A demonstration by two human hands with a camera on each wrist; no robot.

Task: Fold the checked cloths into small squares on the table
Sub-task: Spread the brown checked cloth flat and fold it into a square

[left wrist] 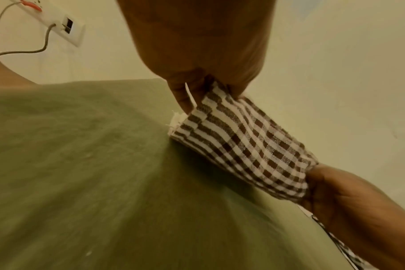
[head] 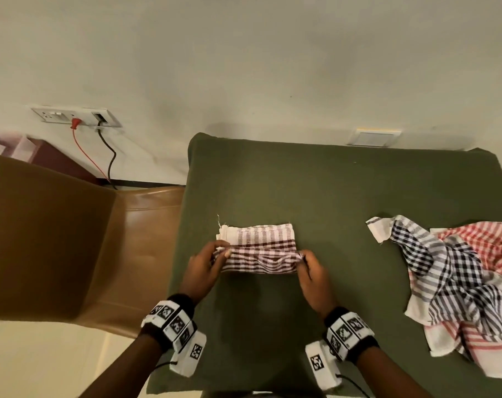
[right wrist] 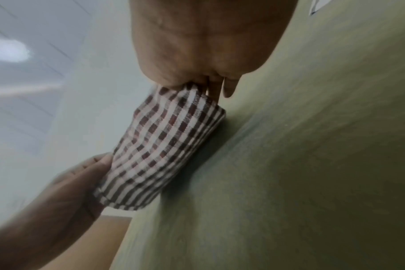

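A maroon-and-white checked cloth [head: 258, 248] lies partly folded in the middle of the green table [head: 330, 182]. My left hand [head: 215, 254] pinches its near-left corner and my right hand [head: 302, 258] pinches its near-right corner. The near edge is lifted off the table and stretched between both hands, over the flat far half. The left wrist view has the cloth [left wrist: 243, 146] taut from my left hand [left wrist: 204, 87] to my right hand [left wrist: 331, 191]. From the right wrist I see the cloth [right wrist: 164, 146] held by my right hand [right wrist: 197, 85].
A heap of unfolded cloths, one black-checked [head: 450, 280] and one red-checked [head: 488, 239], lies at the table's right side. A brown chair [head: 57, 239] stands left of the table. Wall sockets with cables [head: 77, 117] are behind it.
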